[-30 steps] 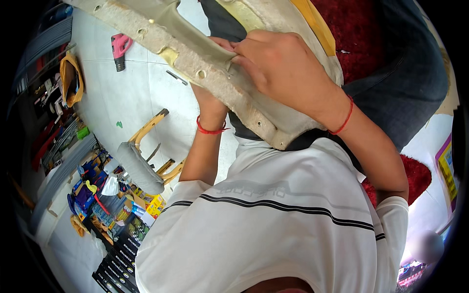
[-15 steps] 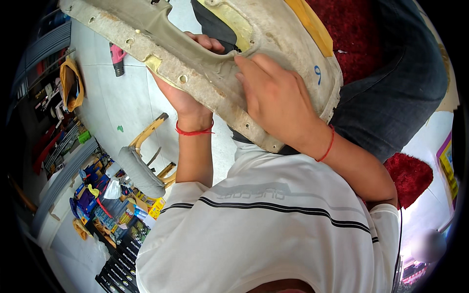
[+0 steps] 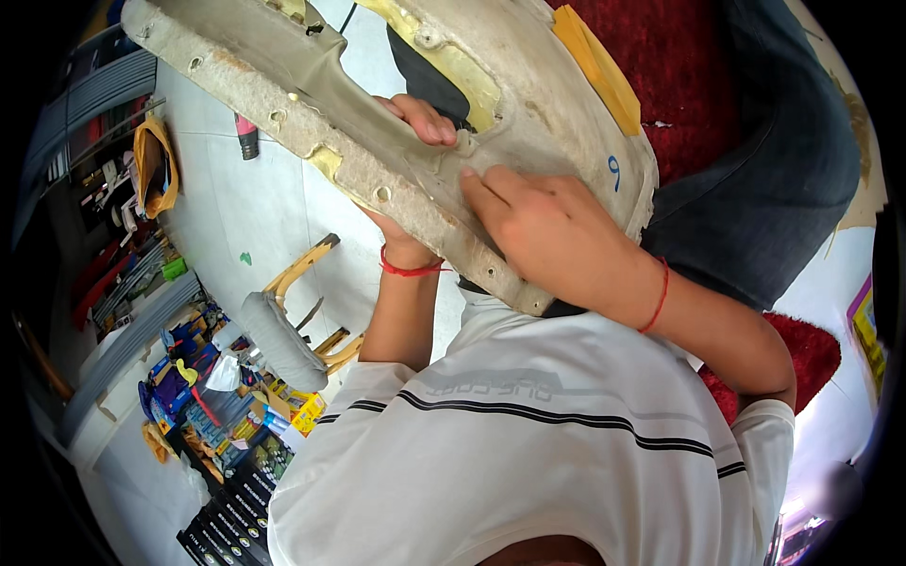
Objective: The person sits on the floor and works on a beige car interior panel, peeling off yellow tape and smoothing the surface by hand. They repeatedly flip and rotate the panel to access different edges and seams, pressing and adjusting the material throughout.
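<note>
A large moulded off-white panel [image 3: 557, 104] with a grey inner lining, a long cut-out and a flange with small holes lies tilted across my lap. Yellowish foam shows along the cut-out's edge. From underneath, my left hand [image 3: 422, 119] grips the panel, its fingers curling up through the cut-out; the palm is hidden. My right hand [image 3: 557, 226] rests on the lining close to the cut-out's near end. Its fingers are bent and drawn together, the tips pressed at the lining; whatever may be between them is hidden.
An orange-yellow strip [image 3: 596, 71] sits along the panel's far right edge. My jeans [image 3: 755, 189] and a red plush cover [image 3: 684, 113] are at right. A wooden chair with a grey cushion [image 3: 283, 344], a pink tool [image 3: 246, 137] and cluttered goods [image 3: 217, 387] are at left.
The panel and both hands have shifted slightly down and right in view. My right fingertips have moved back a little from the cut-out's edge. My left hand keeps its grip.
</note>
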Tool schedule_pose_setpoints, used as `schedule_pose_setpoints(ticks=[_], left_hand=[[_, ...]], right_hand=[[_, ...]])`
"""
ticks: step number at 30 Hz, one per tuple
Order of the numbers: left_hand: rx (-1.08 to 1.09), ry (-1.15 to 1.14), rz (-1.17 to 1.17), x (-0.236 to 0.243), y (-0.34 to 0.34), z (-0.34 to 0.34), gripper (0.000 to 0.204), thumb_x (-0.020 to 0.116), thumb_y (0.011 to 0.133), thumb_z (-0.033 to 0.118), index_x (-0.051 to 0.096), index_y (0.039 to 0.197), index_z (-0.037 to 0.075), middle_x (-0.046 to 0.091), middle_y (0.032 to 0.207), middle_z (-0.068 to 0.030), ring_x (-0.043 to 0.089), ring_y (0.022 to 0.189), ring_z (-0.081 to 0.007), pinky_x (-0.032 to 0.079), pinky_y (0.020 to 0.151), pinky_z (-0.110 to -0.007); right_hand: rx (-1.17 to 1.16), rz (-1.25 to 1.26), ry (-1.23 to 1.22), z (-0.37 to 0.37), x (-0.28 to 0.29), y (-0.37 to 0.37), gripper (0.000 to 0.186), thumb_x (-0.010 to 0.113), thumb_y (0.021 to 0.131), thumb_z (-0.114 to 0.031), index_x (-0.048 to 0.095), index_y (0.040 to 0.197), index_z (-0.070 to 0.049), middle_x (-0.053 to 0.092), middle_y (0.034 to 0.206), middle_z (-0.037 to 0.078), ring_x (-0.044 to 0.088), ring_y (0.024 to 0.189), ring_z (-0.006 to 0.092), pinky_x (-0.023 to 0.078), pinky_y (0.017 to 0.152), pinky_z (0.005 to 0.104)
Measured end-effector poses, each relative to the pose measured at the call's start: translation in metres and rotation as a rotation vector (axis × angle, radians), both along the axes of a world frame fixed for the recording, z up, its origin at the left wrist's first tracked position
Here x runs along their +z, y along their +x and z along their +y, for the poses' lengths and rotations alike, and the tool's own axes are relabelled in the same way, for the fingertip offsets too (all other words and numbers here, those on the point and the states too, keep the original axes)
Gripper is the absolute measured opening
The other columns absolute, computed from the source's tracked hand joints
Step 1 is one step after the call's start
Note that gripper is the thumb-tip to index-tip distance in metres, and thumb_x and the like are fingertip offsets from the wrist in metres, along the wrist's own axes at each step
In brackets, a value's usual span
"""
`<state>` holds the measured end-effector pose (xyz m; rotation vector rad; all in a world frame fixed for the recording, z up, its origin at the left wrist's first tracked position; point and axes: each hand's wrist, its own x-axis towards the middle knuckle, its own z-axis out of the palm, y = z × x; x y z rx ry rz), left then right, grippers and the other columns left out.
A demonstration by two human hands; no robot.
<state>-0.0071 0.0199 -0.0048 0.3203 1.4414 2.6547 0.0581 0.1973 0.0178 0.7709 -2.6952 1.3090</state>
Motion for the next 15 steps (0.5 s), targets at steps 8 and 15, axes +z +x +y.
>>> schedule_pose_setpoints(ticks=[8, 15], left_hand=[[0.074, -0.077, -0.125, 0.006, 0.0, -0.001, 0.034, 0.042, 0.108, 0.034, 0.052, 0.108, 0.002, 0.052, 0.098, -0.0089, 0.052, 0.088, -0.0198, 0.047, 0.084, -0.033], [0.113, -0.186, -0.045, 0.001, -0.001, 0.0, 0.02, 0.048, 0.106, 0.02, 0.051, 0.112, 0.001, 0.054, 0.094, -0.0104, 0.055, 0.085, -0.02, 0.05, 0.077, -0.033]], right_hand=[[-0.049, 0.113, 0.067, 0.008, 0.004, -0.053, 0.011, 0.066, 0.082, -0.002, 0.066, 0.092, -0.002, 0.062, 0.087, 0.01, 0.069, 0.076, 0.0293, 0.057, 0.067, 0.0392], [0.129, 0.238, 0.12, 0.019, -0.004, -0.071, 0.009, 0.067, 0.08, -0.003, 0.071, 0.088, -0.003, 0.066, 0.084, 0.008, 0.073, 0.076, 0.0283, 0.06, 0.068, 0.0372]])
